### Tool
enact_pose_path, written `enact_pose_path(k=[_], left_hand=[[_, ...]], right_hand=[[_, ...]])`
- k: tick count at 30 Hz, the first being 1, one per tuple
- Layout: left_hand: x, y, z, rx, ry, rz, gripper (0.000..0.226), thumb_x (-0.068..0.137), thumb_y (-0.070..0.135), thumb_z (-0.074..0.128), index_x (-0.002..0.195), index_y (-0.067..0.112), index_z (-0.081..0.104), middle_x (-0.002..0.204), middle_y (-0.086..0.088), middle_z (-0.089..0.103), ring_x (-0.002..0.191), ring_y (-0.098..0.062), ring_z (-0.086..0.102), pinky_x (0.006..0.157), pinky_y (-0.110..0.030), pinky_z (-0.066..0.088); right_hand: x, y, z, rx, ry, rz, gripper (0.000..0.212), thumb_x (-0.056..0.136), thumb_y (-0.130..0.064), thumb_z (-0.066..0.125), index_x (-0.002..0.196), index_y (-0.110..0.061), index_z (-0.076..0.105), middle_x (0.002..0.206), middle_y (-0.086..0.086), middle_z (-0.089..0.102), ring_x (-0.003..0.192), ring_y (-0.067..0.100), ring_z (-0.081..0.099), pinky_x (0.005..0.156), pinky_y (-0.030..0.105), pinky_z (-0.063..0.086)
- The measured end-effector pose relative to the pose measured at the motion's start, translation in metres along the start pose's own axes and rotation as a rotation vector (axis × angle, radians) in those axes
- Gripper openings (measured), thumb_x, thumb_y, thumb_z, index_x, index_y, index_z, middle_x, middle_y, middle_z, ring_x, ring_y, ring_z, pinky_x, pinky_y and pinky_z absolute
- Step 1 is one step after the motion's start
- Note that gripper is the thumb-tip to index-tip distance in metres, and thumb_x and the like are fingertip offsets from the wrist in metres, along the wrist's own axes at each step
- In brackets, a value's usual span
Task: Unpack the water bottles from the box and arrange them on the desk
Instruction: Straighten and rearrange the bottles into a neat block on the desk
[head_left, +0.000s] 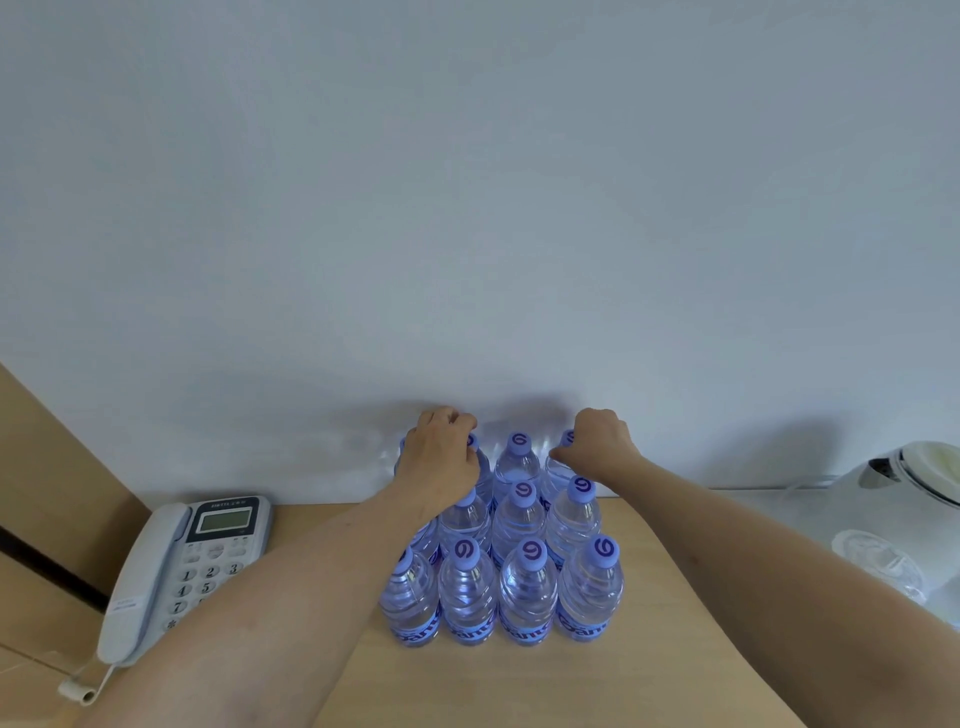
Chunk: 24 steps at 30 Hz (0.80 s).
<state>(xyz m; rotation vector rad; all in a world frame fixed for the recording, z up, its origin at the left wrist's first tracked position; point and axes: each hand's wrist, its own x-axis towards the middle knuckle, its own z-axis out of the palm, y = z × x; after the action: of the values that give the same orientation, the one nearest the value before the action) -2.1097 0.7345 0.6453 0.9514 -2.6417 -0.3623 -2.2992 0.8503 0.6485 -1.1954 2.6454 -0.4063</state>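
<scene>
Several clear water bottles with purple caps (524, 587) stand upright in tight rows on the wooden desk (675, 649), against the white wall. My left hand (441, 457) reaches over the rows and grips the top of a back-left bottle (480, 467), its fingers curled round the cap. At the back right, my right hand (597, 441) curls round the cap of another bottle (558, 473). Between the two hands a back-row bottle (518, 457) stands free. No box is in view.
A grey desk telephone (176, 566) lies at the left, its cord end near the front edge. A white electric kettle (909, 473) and a clear glass (878, 561) stand at the right. A brown panel (52, 467) borders the desk on the left.
</scene>
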Motion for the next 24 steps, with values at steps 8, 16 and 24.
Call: enact_pose_path(k=[8, 16, 24], left_hand=[[-0.0027, -0.001, -0.002, 0.0, 0.001, -0.008, 0.037, 0.091, 0.016, 0.05, 0.127, 0.015, 0.055, 0.128, -0.004, 0.051, 0.122, -0.024, 0.04, 0.099, -0.036, 0.04], [-0.0021, 0.0043, -0.0019, 0.014, -0.009, 0.008, 0.035, 0.091, 0.016, 0.05, 0.126, 0.016, 0.056, 0.127, -0.003, 0.051, 0.12, -0.024, 0.041, 0.096, -0.037, 0.041], [-0.0068, 0.0043, -0.005, 0.023, -0.016, 0.016, 0.036, 0.09, 0.016, 0.05, 0.126, 0.015, 0.055, 0.127, -0.004, 0.05, 0.119, -0.025, 0.041, 0.096, -0.036, 0.04]], right_hand=[[-0.0006, -0.0052, -0.0058, -0.005, -0.109, -0.024, 0.011, 0.078, -0.001, 0.055, 0.082, -0.004, 0.064, 0.078, 0.008, 0.057, 0.068, 0.022, 0.047, 0.051, 0.026, 0.038], [-0.0035, 0.0018, -0.0021, 0.061, -0.079, -0.049, 0.016, 0.079, -0.014, 0.066, 0.094, -0.01, 0.062, 0.088, 0.005, 0.062, 0.079, 0.023, 0.058, 0.058, 0.028, 0.046], [-0.0027, -0.0052, 0.0005, -0.018, -0.042, 0.024, 0.043, 0.072, -0.011, 0.065, 0.052, -0.016, 0.027, 0.051, -0.001, 0.028, 0.047, 0.016, 0.023, 0.04, 0.025, 0.021]])
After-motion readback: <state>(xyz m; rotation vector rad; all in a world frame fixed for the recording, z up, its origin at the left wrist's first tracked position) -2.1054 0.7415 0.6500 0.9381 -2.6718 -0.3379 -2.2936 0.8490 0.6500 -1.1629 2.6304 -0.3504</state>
